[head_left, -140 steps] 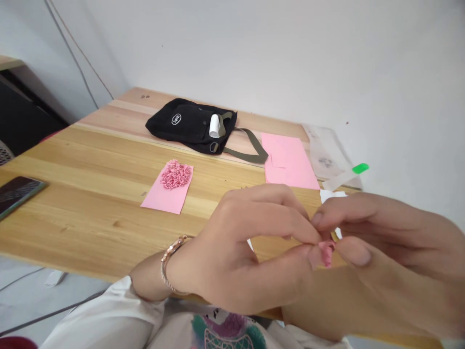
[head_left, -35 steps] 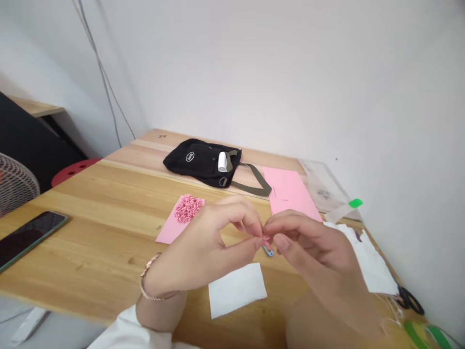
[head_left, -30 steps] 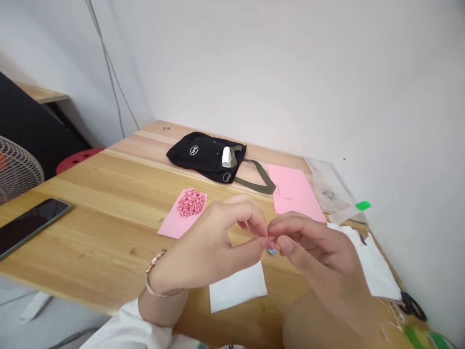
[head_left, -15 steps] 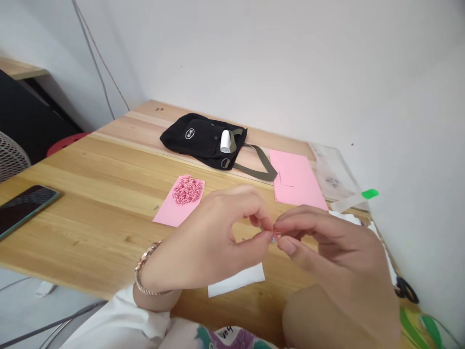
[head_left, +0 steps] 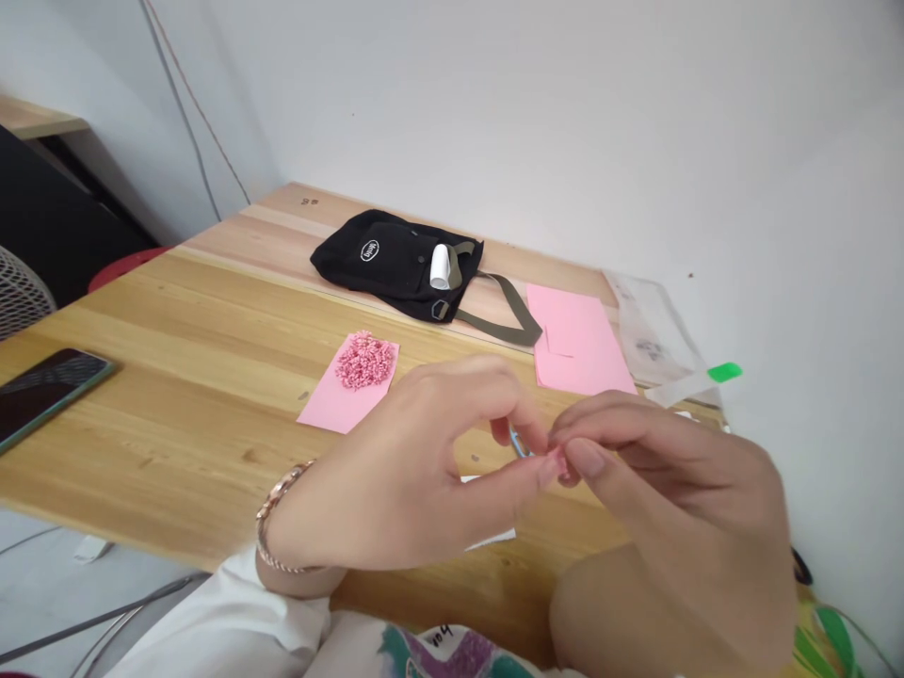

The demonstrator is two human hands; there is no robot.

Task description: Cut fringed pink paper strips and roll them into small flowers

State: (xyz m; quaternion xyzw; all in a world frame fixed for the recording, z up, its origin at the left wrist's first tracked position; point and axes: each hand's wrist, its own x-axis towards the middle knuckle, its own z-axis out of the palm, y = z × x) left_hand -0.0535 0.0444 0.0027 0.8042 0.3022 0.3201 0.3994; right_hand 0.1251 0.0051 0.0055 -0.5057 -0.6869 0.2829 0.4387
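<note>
My left hand [head_left: 424, 461], with a braided bracelet at the wrist, pinches a small pink piece [head_left: 559, 461] between thumb and fingertips. Its exact kind is too small to make out. On the other side, my right hand [head_left: 685, 490] grips the same piece with its thumb and fingers, so the fingertips of both hands meet. Just behind the left fingers a light-blue curved thing [head_left: 521, 444] shows in part. Below the hands a white paper strip [head_left: 498, 539] lies mostly hidden by my left hand.
A pile of tiny pink pieces [head_left: 365, 361] rests on pink paper [head_left: 331, 410]. Behind are a black bag [head_left: 381, 264] with a white roll [head_left: 439, 267] and pink sheets [head_left: 583, 348]. A phone [head_left: 49, 391] lies left; a green-tipped strip [head_left: 724, 373] is at right, by the wall.
Both hands have shifted slightly right, still pinching together. More of the pink piece shows between the fingertips. The light-blue curved thing is more visible, and the view has tilted slightly.
</note>
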